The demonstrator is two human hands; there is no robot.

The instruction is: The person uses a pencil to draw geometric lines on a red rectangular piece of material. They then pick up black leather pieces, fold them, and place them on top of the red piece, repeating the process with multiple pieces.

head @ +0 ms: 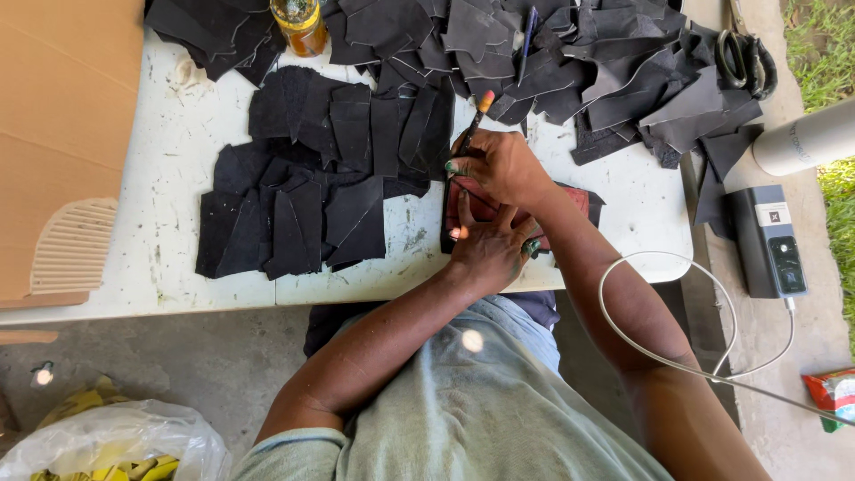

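Note:
My right hand (500,165) grips a thin brush (472,125) with an orange tip pointing away from me, over a dark red leather piece (574,198) lying on the white table (169,178). My left hand (488,249) presses flat on the near part of that red piece, fingers spread, holding it down. Black leather cut-outs (303,205) lie in overlapping rows just left of my hands. A bigger heap of black leather scraps (588,71) covers the table's far side.
A jar of amber liquid (301,25) stands at the far edge. Brown cardboard (62,134) covers the left. Black scissors (746,62), a grey tube (806,138) and a dark power bank (768,240) with a white cable (659,267) sit at right. A plastic bag (107,441) lies below left.

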